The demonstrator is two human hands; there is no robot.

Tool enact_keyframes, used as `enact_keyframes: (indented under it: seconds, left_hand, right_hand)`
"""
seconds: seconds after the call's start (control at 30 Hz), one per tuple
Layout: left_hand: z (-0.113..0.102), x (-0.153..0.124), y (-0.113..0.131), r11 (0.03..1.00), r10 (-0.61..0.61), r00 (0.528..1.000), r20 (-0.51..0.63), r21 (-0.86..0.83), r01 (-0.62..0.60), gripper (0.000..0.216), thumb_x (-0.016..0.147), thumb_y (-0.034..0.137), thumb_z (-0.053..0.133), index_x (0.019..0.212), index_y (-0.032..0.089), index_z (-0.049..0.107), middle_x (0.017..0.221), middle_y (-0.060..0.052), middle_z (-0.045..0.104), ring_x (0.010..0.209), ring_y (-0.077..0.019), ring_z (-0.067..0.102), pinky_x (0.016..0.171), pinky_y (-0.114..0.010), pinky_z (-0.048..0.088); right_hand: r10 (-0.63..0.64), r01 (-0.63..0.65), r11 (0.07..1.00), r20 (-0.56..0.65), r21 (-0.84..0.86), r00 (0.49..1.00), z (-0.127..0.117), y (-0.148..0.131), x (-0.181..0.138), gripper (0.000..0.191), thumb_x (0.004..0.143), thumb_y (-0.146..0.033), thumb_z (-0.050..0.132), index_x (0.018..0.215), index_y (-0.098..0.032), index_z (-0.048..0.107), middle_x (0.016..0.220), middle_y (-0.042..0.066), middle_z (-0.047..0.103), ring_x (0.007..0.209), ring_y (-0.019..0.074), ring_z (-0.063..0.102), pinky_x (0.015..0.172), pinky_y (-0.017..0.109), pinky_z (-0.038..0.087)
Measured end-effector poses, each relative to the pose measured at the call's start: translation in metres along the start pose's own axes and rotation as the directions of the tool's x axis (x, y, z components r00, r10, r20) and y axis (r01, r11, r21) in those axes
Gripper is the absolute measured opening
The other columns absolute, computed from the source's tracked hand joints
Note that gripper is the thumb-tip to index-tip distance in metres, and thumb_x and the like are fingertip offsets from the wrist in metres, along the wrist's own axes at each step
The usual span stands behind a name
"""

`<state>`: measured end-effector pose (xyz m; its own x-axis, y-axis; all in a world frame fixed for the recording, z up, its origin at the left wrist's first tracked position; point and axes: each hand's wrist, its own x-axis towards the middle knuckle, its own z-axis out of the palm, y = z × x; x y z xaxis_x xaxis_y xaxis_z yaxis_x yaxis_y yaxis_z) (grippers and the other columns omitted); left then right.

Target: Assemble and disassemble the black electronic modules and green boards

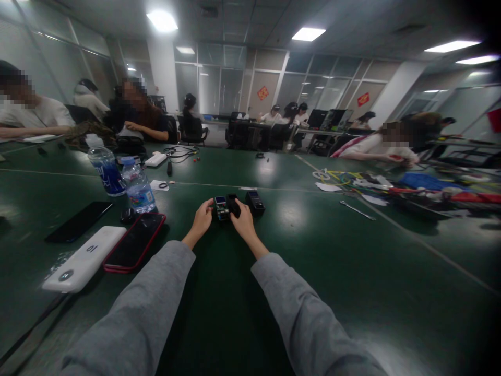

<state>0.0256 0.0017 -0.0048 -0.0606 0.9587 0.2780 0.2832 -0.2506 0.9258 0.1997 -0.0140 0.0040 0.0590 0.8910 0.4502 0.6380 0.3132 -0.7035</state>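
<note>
My left hand (pixel 200 223) grips the left side of a small electronic device with an exposed circuit board (pixel 222 210) and a little screen at its top. In my right hand (pixel 245 222) is a black plastic casing piece (pixel 233 203), pinched between thumb and fingers close beside the board. The fingers partly cover the casing, and I cannot tell whether it touches the board. A second black device (pixel 255 201), with a small screen and buttons, lies just right of my right hand.
On the left are a black phone (pixel 80 222), a white power bank (pixel 86 258), a red-cased phone (pixel 135 243) and two plastic bottles (pixel 105 169). A wrench (pixel 357 210) and a heap of cables and tools (pixel 422 188) lie right. Several people sit around.
</note>
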Motion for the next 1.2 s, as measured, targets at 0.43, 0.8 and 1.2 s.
enact_keyframes:
  seconds: [0.43, 0.8, 1.2]
  left_hand:
    - [-0.001, -0.002, 0.005, 1.0, -0.012, 1.0, 0.015, -0.001, 0.012, 0.042, 0.092, 0.013, 0.039, 0.131, 0.016, 0.054, 0.137, -0.012, 0.055, 0.119, -0.0199, 0.057, 0.106, -0.041, 0.043]
    - [-0.003, -0.007, 0.013, 0.998, -0.057, 0.998, 0.035, -0.002, 0.058, 0.041, 0.094, 0.015, 0.039, 0.133, 0.017, 0.053, 0.137, -0.012, 0.055, 0.125, -0.021, 0.053, 0.107, -0.041, 0.041]
    - [-0.003, -0.006, 0.014, 0.999, -0.041, 0.999, 0.009, 0.013, 0.04, 0.04, 0.091, 0.012, 0.042, 0.128, 0.018, 0.057, 0.135, -0.01, 0.058, 0.124, -0.0205, 0.054, 0.11, -0.041, 0.039]
  right_hand:
    - [-0.241, 0.143, 0.912, -0.22, -0.385, 0.945, -0.037, -0.004, 0.004, 0.037, 0.1, -0.03, 0.039, 0.133, -0.02, 0.052, 0.138, 0.015, 0.034, 0.128, 0.0322, 0.032, 0.104, 0.051, 0.033]
    - [-0.069, 0.061, 0.953, -0.016, -0.297, 0.997, -0.056, 0.068, 0.021, 0.061, 0.086, -0.031, 0.061, 0.141, -0.016, 0.041, 0.131, 0.017, 0.039, 0.117, 0.0301, 0.049, 0.097, 0.045, 0.045]
    - [-0.176, 0.087, 0.895, -0.169, -0.437, 0.97, -0.062, 0.046, 0.015, 0.046, 0.094, -0.03, 0.05, 0.138, -0.016, 0.045, 0.141, 0.019, 0.029, 0.132, 0.0345, 0.028, 0.104, 0.055, 0.032]
